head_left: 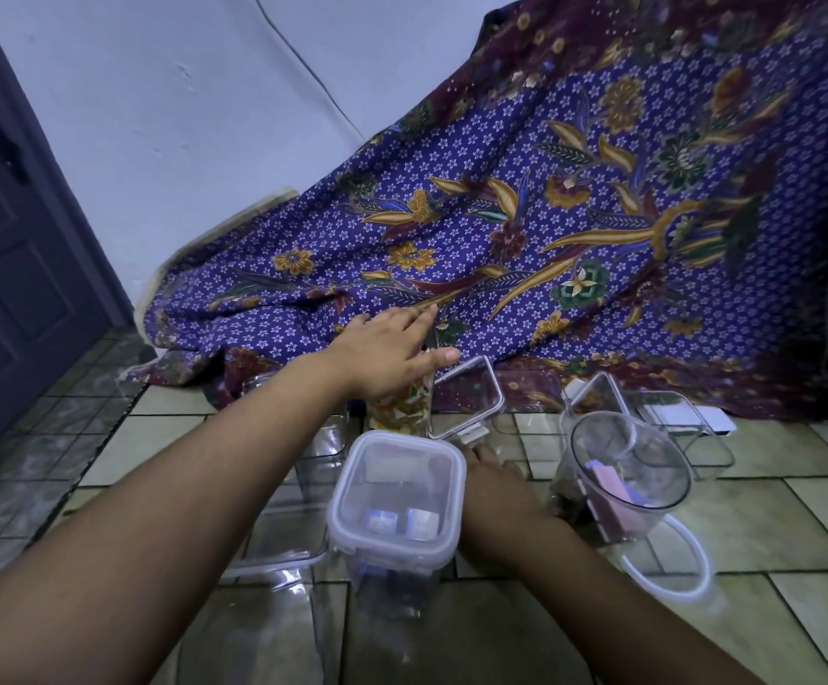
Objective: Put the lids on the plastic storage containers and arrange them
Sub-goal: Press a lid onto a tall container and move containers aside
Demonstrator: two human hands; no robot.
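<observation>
My left hand [392,355] lies flat, fingers spread, on top of a tall clear jar with colourful contents [399,412]. Right of that jar a clear square lid [466,395] stands tilted. My right hand [488,467] grips the lid's lower clasp edge, and the hand is partly hidden behind a square container with its lid on [397,491]. A round clear container [629,469] with pink items inside stands open at the right. Its ring-shaped lid [668,566] lies on the floor beside it.
A second square lid [594,393] leans up at the back right beside an empty clear container [693,437]. A flat lid [283,536] and an empty container [325,452] lie to the left. A patterned purple cloth [550,215] drapes behind. The floor is tiled [772,511].
</observation>
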